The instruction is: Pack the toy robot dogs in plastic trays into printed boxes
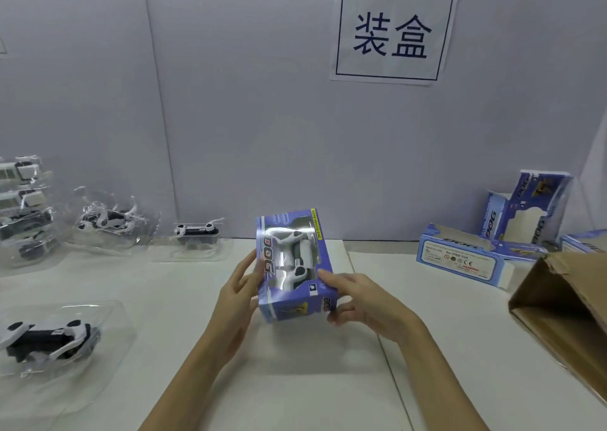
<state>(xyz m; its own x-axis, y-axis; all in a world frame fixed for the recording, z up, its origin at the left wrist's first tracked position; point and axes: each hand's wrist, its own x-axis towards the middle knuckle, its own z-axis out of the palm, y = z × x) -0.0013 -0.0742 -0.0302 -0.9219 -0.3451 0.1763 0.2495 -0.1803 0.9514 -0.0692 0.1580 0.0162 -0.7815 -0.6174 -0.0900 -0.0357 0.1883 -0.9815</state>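
Two hands hold one printed box (293, 266) above the white table (295, 381): the left hand (238, 294) grips its left side, the right hand (356, 299) pinches its near right corner. A toy robot dog (295, 256) shows through its window.

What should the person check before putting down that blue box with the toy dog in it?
1. Both hands hold the blue box: ok. The left hand is on its left side, and the right hand grips its near right corner.
2. Toy dog shows through the window: ok.
3. Near end flap shut: ok, it looks closed.
4. Far end flap shut: cannot tell, it is hidden.
5. Free table space below: ok.
6. More dogs waiting: ok, a dog in tray lies at left, and an empty box at right.
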